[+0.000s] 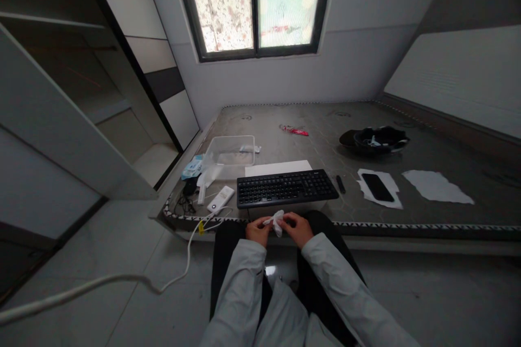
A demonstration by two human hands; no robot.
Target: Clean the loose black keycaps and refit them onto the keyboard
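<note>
Between my two hands, just over the front edge of the mattress, is a crumpled white tissue [277,222]. My left hand [258,229] pinches its left side, and my right hand [299,227] has closed fingers on its right side. Directly beyond them lies a black keyboard [287,188], apart from the fingers. A white sheet or flat box [279,168] shows behind the keyboard. Left of the keyboard rests a white power strip [221,199] with its cable.
A clear plastic bin [232,152] stands at the back left. To the right are a black phone [377,187] on torn paper, another paper piece [438,186] and a dark cap [374,140]. A red item [299,131] lies farther back. A white cable [122,277] crosses the floor.
</note>
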